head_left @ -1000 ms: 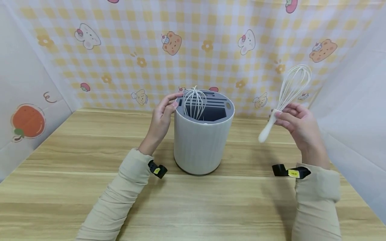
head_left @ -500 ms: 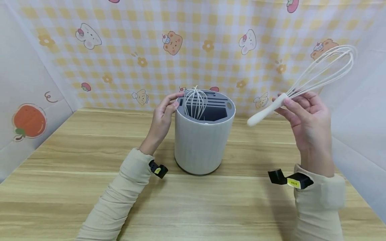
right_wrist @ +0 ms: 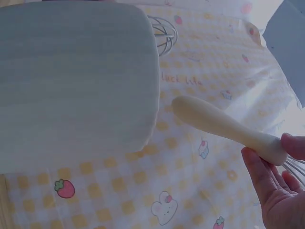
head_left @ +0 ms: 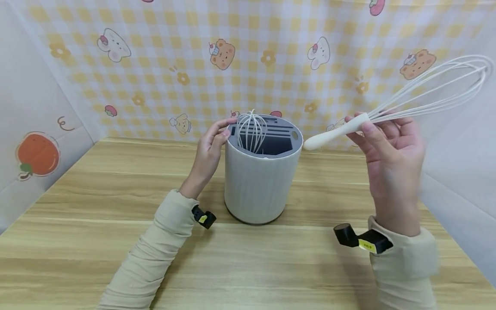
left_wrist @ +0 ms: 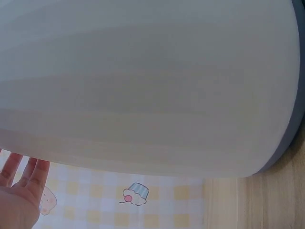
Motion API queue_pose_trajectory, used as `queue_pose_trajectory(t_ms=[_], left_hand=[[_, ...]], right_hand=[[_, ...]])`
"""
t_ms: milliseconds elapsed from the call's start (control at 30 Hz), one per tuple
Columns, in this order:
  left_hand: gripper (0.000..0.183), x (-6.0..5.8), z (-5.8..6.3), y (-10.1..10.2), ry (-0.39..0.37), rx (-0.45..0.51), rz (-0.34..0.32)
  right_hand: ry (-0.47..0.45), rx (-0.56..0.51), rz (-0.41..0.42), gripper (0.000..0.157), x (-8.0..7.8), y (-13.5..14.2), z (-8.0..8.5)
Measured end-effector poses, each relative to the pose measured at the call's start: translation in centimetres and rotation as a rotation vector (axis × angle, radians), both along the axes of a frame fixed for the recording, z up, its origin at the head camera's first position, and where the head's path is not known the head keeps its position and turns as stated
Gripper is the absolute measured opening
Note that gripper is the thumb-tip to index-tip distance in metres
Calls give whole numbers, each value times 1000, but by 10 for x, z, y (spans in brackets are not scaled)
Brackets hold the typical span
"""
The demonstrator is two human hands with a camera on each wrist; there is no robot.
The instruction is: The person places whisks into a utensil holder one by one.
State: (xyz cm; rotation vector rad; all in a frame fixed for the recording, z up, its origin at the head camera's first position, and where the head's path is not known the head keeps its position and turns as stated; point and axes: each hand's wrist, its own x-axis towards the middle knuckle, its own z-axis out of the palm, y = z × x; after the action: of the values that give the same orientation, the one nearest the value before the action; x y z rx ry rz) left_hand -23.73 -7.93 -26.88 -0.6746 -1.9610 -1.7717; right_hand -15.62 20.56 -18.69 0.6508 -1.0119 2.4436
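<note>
My right hand (head_left: 395,159) pinches a white whisk (head_left: 333,136) between thumb and fingers, near where the handle meets the wires. The whisk slants, wire loops up to the right, handle end low on the left. In the right wrist view the handle (right_wrist: 224,125) ends just beside a white utensil holder (right_wrist: 81,90). That round holder (head_left: 257,185) stands upright on the table with a grey slotted top. A second whisk (head_left: 252,131) stands in its open compartment, loops up, its handle hidden inside. My left hand (head_left: 207,148) touches the holder's upper left side with fairly straight fingers (left_wrist: 39,176).
A wooden table (head_left: 271,267) lies beneath everything. Behind it hangs a yellow checked cloth (head_left: 162,64) with cartoon prints. White panels (head_left: 31,86) bound the table at left and right. The holder's top also has narrow slots and a small round hole at its right.
The right hand has raised the whisk and tipped it toward horizontal, then brought the handle end left toward the holder's rim. The left hand and holder stay put.
</note>
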Motion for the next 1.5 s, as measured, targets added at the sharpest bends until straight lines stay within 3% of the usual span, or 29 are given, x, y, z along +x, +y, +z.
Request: queue_pose_trajectory(t_ms=[233,467,600,767,1067,1367,1500], left_hand=[[40,0,-1,0,-12,-1,3],[40,0,-1,1,-9,-2,0],[39,0,-1,2,-9,-3,2],[39,0,-1,3,-2,0,7],[40,1,-2,3,-17,0,17],[41,0,0,3,-5,-8,32],[41,1,-1,3,-6,-9,30]], right_hand=[[27,41,-23,36,3,-22,-5],[55,182,-73,42,2,-38,-14],[57,265,-90,36,0,-43,-18],[27,349,-115,28,-3,-49,-22],[-46,559,-200,35,-9,-54,-28],[-37,607,-231,37,-13,-56,-28],[-63,683,-262,42,-14,-58,-29]])
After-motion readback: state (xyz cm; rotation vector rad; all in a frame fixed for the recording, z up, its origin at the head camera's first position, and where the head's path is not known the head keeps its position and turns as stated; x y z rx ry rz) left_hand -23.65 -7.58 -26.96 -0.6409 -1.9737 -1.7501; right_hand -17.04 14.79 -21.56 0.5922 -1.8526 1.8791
